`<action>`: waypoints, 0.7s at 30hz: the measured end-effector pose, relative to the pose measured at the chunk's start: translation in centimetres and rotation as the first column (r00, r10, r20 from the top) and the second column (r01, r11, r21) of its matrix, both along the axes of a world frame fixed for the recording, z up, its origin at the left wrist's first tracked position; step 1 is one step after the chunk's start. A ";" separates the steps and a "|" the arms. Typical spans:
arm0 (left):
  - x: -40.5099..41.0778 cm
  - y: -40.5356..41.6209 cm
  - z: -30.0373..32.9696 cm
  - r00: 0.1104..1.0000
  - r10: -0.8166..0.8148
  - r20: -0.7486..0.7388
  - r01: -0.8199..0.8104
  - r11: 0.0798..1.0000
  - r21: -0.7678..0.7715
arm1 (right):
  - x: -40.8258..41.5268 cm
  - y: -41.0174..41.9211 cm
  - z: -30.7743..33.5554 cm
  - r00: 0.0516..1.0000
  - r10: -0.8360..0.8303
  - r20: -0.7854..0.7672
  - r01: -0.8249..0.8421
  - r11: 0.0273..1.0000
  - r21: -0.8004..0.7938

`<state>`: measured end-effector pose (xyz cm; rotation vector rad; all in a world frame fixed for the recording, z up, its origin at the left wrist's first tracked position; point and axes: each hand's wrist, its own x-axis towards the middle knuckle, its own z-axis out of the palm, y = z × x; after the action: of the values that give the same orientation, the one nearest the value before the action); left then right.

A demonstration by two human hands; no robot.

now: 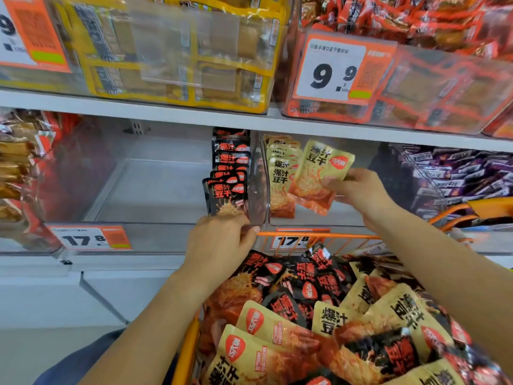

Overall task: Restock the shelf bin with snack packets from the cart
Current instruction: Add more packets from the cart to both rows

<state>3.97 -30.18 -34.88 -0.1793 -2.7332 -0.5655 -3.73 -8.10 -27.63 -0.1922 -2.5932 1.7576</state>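
Both hands are seen at the shelf from the head camera. A yellow packet (319, 176) is pinched at its lower right corner by the right hand (358, 193), thumb on top and fingers beneath, and is held tilted inside the right bin (319, 218), just in front of a row of yellow packets (281, 173) already stood against the clear divider (259, 184). On the other side of that divider, a black packet (224, 200) is gripped from below by the left hand (222, 240), whose fingers are curled shut around its bottom edge; it is set at the front of a row of black packets (230, 157) in the left bin (155, 190), which is otherwise mostly bare. Below, the orange cart (319, 234) is still heaped with mixed black and yellow packets, so the restocking is judged to be at an early stage.

A slip is possible, since the yellow packet is held only by one corner. If either row is nudged while its packet is released, the upright packets could be toppled forward.
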 end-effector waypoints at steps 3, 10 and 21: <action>-0.4 0.0 -0.4 0.998 -0.058 -0.029 0.057 0.998 -0.023 | -2.3 -1.1 -2.0 0.992 0.063 0.113 -0.081 0.983 0.163; -0.6 -0.4 -0.7 0.992 -0.074 -0.106 0.065 0.994 -0.082 | -6.6 -3.7 -6.1 0.984 0.079 0.158 -0.165 0.729 0.665; -0.4 -1.1 -0.5 0.993 -0.112 -0.030 0.114 0.993 0.040 | 3.3 -2.7 -0.7 0.821 0.508 -0.261 -0.089 0.565 0.820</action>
<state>3.52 -31.24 -35.43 -0.3307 -2.6947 -0.6459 -0.40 -10.80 -28.30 0.6668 -2.7752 0.3904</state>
